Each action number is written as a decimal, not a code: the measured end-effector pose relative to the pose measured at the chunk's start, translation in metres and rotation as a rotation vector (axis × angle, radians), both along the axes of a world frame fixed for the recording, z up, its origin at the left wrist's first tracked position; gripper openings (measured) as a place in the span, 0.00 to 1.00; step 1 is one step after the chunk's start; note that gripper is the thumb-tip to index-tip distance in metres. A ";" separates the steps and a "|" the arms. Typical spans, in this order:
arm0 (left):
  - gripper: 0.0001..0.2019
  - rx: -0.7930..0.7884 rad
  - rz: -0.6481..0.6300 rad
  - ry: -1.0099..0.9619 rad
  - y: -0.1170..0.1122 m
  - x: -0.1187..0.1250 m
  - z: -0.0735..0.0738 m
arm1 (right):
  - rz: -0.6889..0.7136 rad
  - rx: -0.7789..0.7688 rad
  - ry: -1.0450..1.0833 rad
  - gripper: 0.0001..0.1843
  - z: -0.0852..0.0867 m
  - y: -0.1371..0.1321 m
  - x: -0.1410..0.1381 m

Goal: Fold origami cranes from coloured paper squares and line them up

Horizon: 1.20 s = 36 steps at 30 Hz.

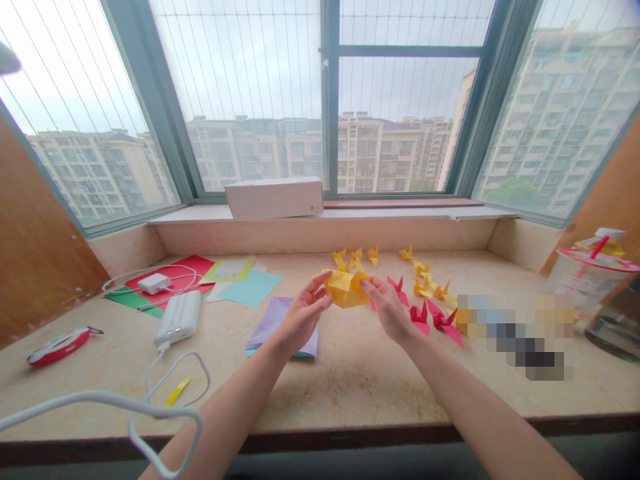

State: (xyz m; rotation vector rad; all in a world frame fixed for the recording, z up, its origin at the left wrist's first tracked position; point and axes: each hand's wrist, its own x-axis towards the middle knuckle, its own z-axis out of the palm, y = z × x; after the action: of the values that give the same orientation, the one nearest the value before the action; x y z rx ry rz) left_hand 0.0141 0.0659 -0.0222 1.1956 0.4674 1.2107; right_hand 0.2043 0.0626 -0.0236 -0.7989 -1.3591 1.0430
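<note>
Between my two hands a yellow origami crane [346, 288] is held up above the counter, its folded paper spread wide. My left hand [307, 308] pinches its left edge between thumb and fingers. On the opposite side, my right hand [385, 300] grips the other edge, thumb toward me. Just behind it stand small yellow paper cranes [373, 256] in a row, with more yellow cranes [442, 289] to the right. Red paper cranes [443, 320] sit beside my right hand. Under my left wrist lies a stack of purple and blue paper [273, 321].
At left are coloured paper sheets [250, 288], a white charger [154, 284], a white power bank [178, 317] with a looping cable [100, 398], and a red-and-white object [60, 347]. A white box [275, 199] rests on the sill. A plastic cup with a straw [590, 277] stands right.
</note>
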 end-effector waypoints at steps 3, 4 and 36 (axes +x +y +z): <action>0.26 0.005 -0.018 -0.014 -0.002 0.000 0.002 | -0.030 -0.009 0.106 0.17 -0.003 0.006 0.002; 0.26 0.005 -0.029 -0.017 -0.002 0.000 0.003 | -0.045 -0.001 0.136 0.17 -0.004 0.007 0.002; 0.33 0.057 -0.051 0.050 -0.004 0.003 -0.001 | 0.003 0.034 0.276 0.18 0.005 -0.002 0.001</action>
State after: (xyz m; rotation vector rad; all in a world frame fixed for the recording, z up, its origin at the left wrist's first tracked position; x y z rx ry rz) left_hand 0.0171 0.0618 -0.0227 1.2818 0.4391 1.1594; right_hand 0.2050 0.0601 -0.0184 -0.6024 -1.1401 1.0862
